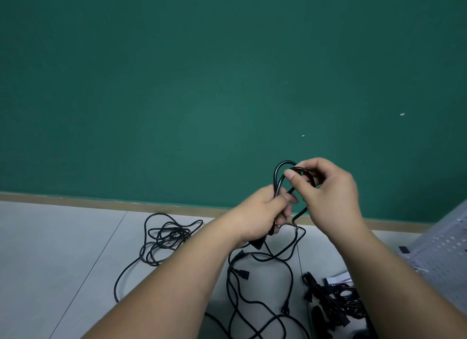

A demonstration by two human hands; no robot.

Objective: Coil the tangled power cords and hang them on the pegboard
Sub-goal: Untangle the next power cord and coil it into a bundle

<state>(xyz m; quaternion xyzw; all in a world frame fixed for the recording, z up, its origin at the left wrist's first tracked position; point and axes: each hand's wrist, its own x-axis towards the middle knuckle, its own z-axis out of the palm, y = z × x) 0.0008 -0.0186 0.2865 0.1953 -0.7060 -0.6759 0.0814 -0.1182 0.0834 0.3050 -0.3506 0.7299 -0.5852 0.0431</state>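
At 5 o'clock from centre, left hand [262, 212] grips the cord [275, 173] loops; right hand [328, 194] pinches the top bend. Cord: light, springy (probably); hold where loops cross.

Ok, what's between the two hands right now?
Head view: a loop of black power cord arches from the left hand up to the right hand; both grip it.

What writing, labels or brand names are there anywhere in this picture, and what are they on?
None can be read.
White paper beside the bundled cords: dark marks, too blurred to read.
Held cord, pegboard and green wall: no legible text.
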